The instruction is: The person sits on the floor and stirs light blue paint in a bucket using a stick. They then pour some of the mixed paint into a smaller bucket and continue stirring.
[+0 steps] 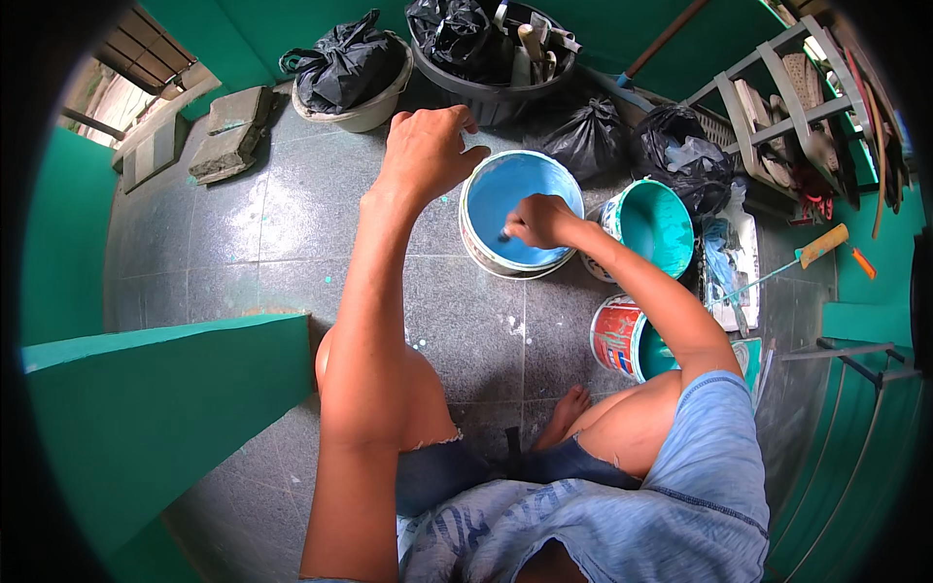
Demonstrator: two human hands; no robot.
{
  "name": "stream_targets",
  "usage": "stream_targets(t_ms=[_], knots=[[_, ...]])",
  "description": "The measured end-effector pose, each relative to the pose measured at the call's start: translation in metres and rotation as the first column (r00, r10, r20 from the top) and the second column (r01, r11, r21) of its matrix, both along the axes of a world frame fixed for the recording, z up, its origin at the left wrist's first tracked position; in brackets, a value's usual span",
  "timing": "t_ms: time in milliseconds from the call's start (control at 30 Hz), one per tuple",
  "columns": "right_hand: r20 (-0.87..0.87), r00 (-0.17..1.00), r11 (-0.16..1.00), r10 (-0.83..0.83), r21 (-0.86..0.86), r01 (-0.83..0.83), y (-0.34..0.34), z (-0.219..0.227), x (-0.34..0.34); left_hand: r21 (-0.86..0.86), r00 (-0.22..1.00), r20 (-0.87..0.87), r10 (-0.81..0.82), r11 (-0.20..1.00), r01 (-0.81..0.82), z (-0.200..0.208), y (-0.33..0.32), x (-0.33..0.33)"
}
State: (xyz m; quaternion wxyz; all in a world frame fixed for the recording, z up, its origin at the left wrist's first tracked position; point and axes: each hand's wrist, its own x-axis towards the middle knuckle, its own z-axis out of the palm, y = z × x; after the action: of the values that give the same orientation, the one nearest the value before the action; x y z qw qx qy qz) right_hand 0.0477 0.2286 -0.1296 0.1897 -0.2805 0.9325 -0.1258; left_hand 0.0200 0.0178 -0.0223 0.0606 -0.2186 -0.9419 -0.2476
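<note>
A white bucket (473, 238) with light blue paint inside stands on the floor in front of me. My right hand (540, 222) reaches over its near right rim, fingers closed above the blue paint. What they grip is hidden, apart from a small bit below the fingertips. My left hand (431, 151) is at the bucket's upper left rim, thumb and fingers apart with nothing between them; whether it touches the rim I cannot tell. Just right of the bucket is a second bucket (659, 225), coated inside with green paint. A red-labelled bucket (619, 336) lies tilted beneath my right forearm.
A paint roller (824, 245) leans over a paint tray (746, 257) at the right. Black garbage bags (583, 141) and a black tub (491, 97) line the far wall. Broken concrete blocks (230, 134) lie far left. A low green wall (175, 389) juts in near my left arm.
</note>
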Motion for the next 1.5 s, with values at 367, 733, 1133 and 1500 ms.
stream_targets(t_ms=[367, 733, 1133, 1500], knots=[[0.027, 0.998, 0.958, 0.051, 0.280, -0.057, 0.010, 0.003, -0.011, 0.002, 1.000, 0.027, 0.011, 1.000, -0.011, 0.001, -0.004, 0.001], [-0.514, 0.857, 0.999, -0.049, -0.042, 0.032, 0.024, -0.038, -0.018, -0.022, 1.000, 0.022, 0.008, 1.000, -0.008, 0.004, 0.000, 0.002], [0.164, 0.982, 0.973, 0.096, 0.195, -0.128, 0.024, -0.007, -0.005, -0.004, 1.000, -0.009, -0.011, 1.000, 0.011, 0.001, 0.001, 0.002], [-0.386, 0.911, 0.966, 0.144, 0.253, -0.046, 0.016, -0.015, -0.018, -0.019, 1.000, -0.013, -0.006, 1.000, 0.006, 0.003, 0.004, 0.002]])
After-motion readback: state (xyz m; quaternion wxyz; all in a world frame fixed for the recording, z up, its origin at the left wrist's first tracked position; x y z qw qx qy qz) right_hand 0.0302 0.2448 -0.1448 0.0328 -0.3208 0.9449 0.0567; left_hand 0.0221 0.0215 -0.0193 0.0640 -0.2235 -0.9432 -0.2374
